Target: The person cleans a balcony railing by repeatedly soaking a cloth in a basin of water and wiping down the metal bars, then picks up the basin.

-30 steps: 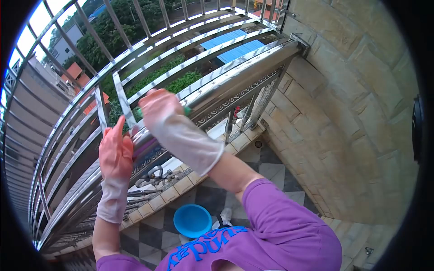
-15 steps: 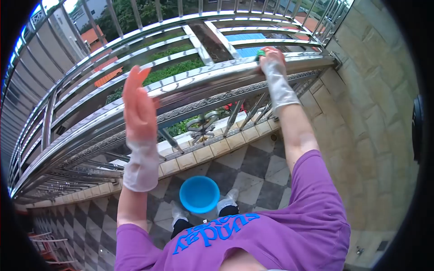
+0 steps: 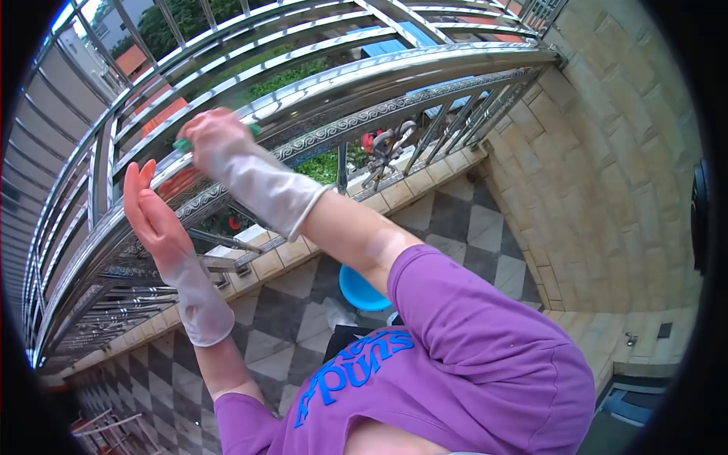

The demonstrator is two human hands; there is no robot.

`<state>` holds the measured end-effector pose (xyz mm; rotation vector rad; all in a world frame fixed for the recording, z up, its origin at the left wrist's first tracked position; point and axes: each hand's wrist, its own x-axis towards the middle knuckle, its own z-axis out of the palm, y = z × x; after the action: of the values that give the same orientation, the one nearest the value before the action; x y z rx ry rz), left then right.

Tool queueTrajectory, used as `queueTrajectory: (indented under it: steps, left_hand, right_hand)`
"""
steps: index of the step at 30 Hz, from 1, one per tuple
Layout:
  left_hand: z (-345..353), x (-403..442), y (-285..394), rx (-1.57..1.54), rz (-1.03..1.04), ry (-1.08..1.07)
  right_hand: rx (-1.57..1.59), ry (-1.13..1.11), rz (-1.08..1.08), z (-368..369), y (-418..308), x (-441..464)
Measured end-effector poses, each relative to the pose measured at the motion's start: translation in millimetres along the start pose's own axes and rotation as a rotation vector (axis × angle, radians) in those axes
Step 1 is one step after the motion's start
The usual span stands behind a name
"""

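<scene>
My right hand (image 3: 220,140), in a pink and white rubber glove, is closed around a green scrubbing pad (image 3: 183,145) on the shiny metal handrail (image 3: 341,80). The pad shows on both sides of the gloved fingers. Just left of it and lower, my left hand (image 3: 155,212) wears a matching glove. Its fingers are raised and partly spread beside the rail, and nothing is in them. Below the handrail runs a patterned metal band above upright bars.
A blue basin (image 3: 365,290) stands on the checkered floor (image 3: 265,345) by my feet. A stone-tiled wall (image 3: 607,189) rises on the right. Curved metal bars enclose the outer side, with greenery beyond. A folding metal rack (image 3: 117,432) is at the lower left.
My right hand has slid left along the handrail with the green pad, from near the wall end to close beside my left hand. The view has turned, and the arm now partly covers the basin.
</scene>
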<state>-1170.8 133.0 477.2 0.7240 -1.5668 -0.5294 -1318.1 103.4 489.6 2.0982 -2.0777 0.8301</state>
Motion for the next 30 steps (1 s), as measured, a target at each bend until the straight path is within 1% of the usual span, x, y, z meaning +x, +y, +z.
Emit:
queueTrajectory:
  steps: [2, 4, 5, 6, 7, 8, 9, 10, 11, 12, 14, 15, 16, 18, 19, 20, 21, 22, 23, 24, 25, 26, 28, 29, 30]
  left_hand:
    - [-1.2, -2.6, -3.5, 0.019, 0.022, 0.018]
    - [0.7, -9.3, -5.7, 0.038, 0.019, 0.015]
    - [8.6, -14.6, 8.7, 0.132, 0.015, 0.011]
    - [12.1, -19.1, 5.2, 0.158, 0.077, -0.027]
    - [19.5, -27.7, 13.0, 0.195, 0.054, -0.059]
    - [33.1, -38.8, 20.2, 0.227, 0.037, -0.089]
    - [47.5, -52.4, 17.4, 0.225, 0.089, -0.146]
    - [61.0, -69.1, 12.2, 0.222, 0.136, -0.208]
    - [71.7, -90.3, 5.7, 0.223, 0.174, -0.282]
    - [82.5, -115.0, 0.6, 0.304, 0.215, -0.381]
    - [104.7, -161.1, -17.7, 0.445, 0.318, -0.558]
    - [112.5, -168.2, -26.9, 0.556, 0.407, -0.641]
    - [123.3, -172.7, -42.8, 0.484, 0.482, -0.572]
    - [142.9, -178.6, -81.4, 0.336, 0.648, -0.436]
    - [147.6, -187.8, -88.1, 0.303, 0.517, -0.412]
    - [153.9, -197.9, -91.8, 0.268, 0.387, -0.377]
    - [158.1, -212.0, -105.9, 0.257, 0.393, -0.378]
    - [162.2, -226.0, -119.9, 0.246, 0.399, -0.380]
    - [164.0, -243.1, -139.1, 0.267, 0.533, -0.421]
    - [166.2, -259.0, -156.5, 0.288, 0.671, -0.456]
    - [162.8, -278.6, -168.2, 0.482, 0.775, -0.479]
    - [163.8, -296.9, -182.8, 0.472, 0.748, -0.371]
    - [168.9, -333.2, -213.2, 0.421, 0.691, -0.153]
    - [173.1, -343.6, -226.8, 0.285, 0.629, -0.027]
    - [177.2, -348.5, -241.6, 0.213, 0.584, 0.062]
  right_hand:
    - [0.827, -0.004, -0.015, 19.1, -9.5, -14.4]
    - [0.971, 0.172, -0.110, 19.7, -11.5, -61.0]
    - [1.160, 0.238, -0.085, 23.4, -2.7, -93.4]
    - [1.122, 0.201, -0.012, 37.4, 15.0, -127.0]
    - [1.190, 0.105, 0.041, 48.6, 42.2, -162.7]
    - [1.205, 0.002, 0.102, 79.1, 78.2, -196.4]
    - [0.994, 0.068, 0.271, 97.2, 104.3, -243.3]
    - [0.855, 0.057, 0.378, 143.6, 141.1, -288.4]
    - [0.793, 0.013, 0.512, 164.8, 170.2, -328.6]
    - [0.843, -0.171, 0.640, 183.0, 201.3, -364.7]
    - [0.443, -0.173, 0.688, 212.3, 231.4, -433.7]
    - [0.419, -0.233, 0.754, 246.1, 249.5, -470.0]
    - [0.389, -0.284, 0.809, 283.7, 266.9, -505.0]
    - [0.237, -0.345, 0.866, 329.6, 280.7, -548.3]
    - [0.761, -0.135, 1.343, 383.9, 297.7, -585.9]
    - [0.778, -0.214, 1.454, 409.4, 310.2, -603.6]
    - [0.790, -0.299, 1.562, 435.4, 323.1, -621.7]
    - [0.272, -0.635, 1.273, 436.2, 322.8, -631.6]
    - [0.413, -0.400, 1.360, 487.4, 336.0, -680.6]
    - [0.389, -0.352, 1.395, 514.3, 343.1, -697.9]
    - [0.366, -0.302, 1.429, 541.5, 350.2, -715.5]
    - [0.167, -0.438, 1.425, 533.9, 345.5, -706.8]
    - [0.073, -0.504, 1.493, 568.7, 339.1, -711.4]
    - [0.029, -0.515, 1.352, 597.0, 335.7, -724.8]
    - [-0.021, -0.533, 1.216, 617.3, 336.5, -731.9]
